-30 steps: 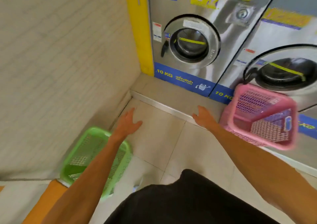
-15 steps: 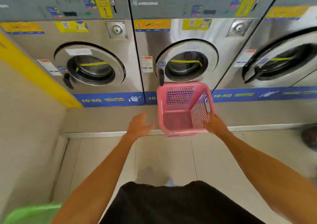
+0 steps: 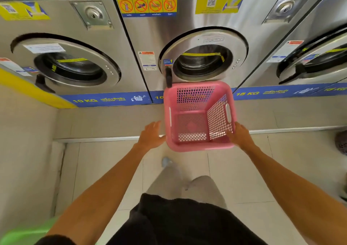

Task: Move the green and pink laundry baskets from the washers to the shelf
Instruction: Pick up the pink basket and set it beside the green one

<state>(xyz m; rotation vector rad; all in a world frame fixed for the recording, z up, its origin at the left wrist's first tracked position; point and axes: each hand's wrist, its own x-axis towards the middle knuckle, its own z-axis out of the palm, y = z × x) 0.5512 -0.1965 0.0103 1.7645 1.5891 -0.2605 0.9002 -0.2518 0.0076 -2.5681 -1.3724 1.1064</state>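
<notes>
Pink basket (image 3: pixel 199 116) on raised step below middle washer (image 3: pixel 202 57), near rim overhanging step edge. Left hand (image 3: pixel 151 135) spread beside left rim; right hand (image 3: pixel 239 135) open, fingers touching right corner. Green basket (image 3: pixel 24 232) at lower-left corner. Bare floor tiles (image 3: pixel 105 169) between.

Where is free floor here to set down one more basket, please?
Bare tile lies left of the pink basket, between the wall and the left hand, and right of the right hand along the step. The middle is crowded; a green basket fills the lower left.
</notes>
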